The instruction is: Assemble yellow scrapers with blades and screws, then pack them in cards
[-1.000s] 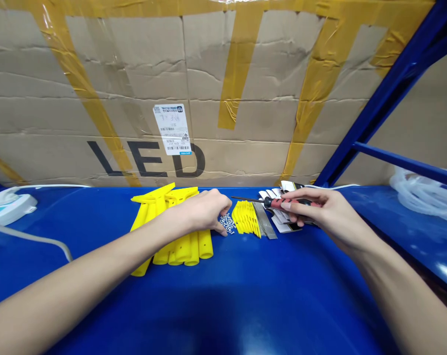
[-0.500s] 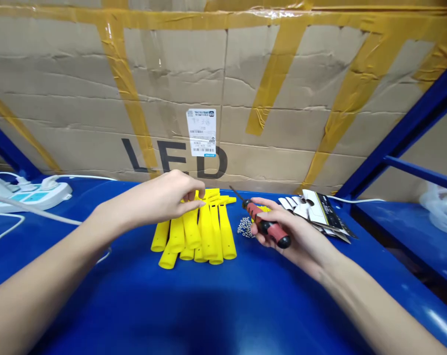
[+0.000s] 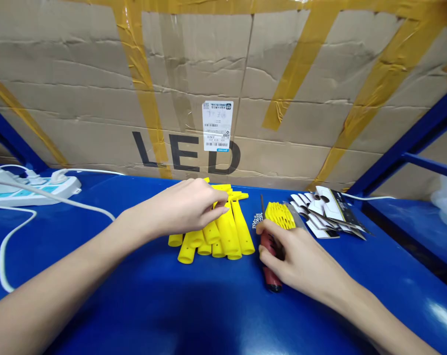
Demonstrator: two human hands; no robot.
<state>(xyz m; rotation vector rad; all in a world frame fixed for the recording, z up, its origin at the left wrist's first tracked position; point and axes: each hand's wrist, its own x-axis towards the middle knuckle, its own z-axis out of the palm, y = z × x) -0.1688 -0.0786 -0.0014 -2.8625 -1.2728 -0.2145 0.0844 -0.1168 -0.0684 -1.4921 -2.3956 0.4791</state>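
Screwdriver (image 3: 271, 275) red and black; tubes (image 3: 226, 235), flat parts (image 3: 278, 215) solid yellow; worktop (image 3: 145, 305) blue; box (image 3: 208, 64) brown, black letters (image 3: 175, 154), amber tape (image 3: 142, 69).

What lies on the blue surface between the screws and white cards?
Thin yellow pieces, then grey strips, lie between the screws and white cards in the head view.

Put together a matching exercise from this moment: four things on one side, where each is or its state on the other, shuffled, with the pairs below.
1. Screwdriver
2. Shipping label
3. Power strip
4. Yellow tubular pieces

A. Stuck to the cardboard box
B. Partly covered in view by the left hand
C. Within the right hand's fingers
D. At the far left

Pairs: 1-C, 2-A, 3-D, 4-B
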